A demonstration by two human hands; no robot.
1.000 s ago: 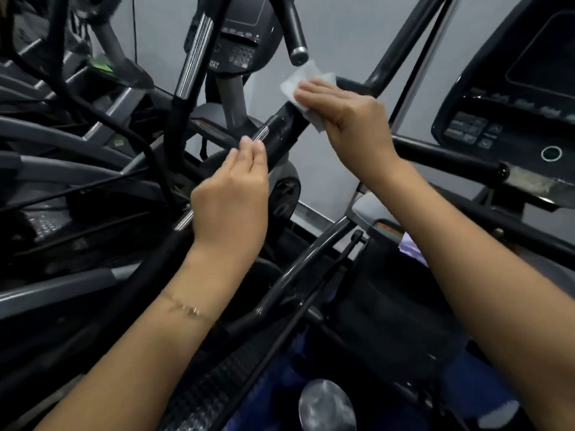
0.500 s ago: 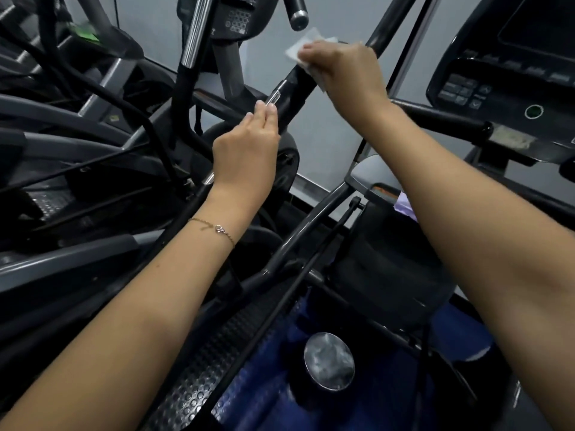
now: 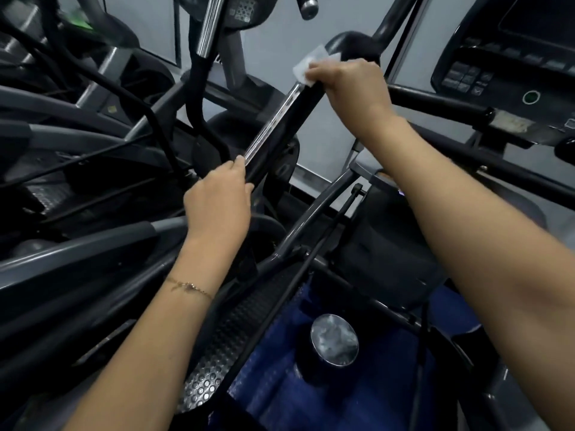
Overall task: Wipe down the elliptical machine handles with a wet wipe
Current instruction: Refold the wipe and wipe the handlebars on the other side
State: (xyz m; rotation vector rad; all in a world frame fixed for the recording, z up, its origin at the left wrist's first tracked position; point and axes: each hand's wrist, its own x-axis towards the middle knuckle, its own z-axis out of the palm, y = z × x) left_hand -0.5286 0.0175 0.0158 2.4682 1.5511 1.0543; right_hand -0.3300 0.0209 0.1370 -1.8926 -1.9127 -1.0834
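A black elliptical handle [image 3: 281, 132] with a chrome sensor strip slants up to the right through the middle of the view. My left hand [image 3: 219, 203] grips its lower part. My right hand [image 3: 351, 84] is wrapped round its upper part and presses a white wet wipe [image 3: 308, 65] against it. Only the wipe's upper left corner shows past my fingers.
A second handle with a chrome section [image 3: 207, 32] rises to the left, by a console keypad [image 3: 241, 12]. Another machine's console [image 3: 504, 70] and its black bar [image 3: 435, 104] are at the right. A studded pedal [image 3: 224, 346] and a round metal cap [image 3: 334, 339] lie below.
My left hand has slid down the handle, baring more of the chrome strip. My right hand with the wipe has stayed at the handle's upper part.
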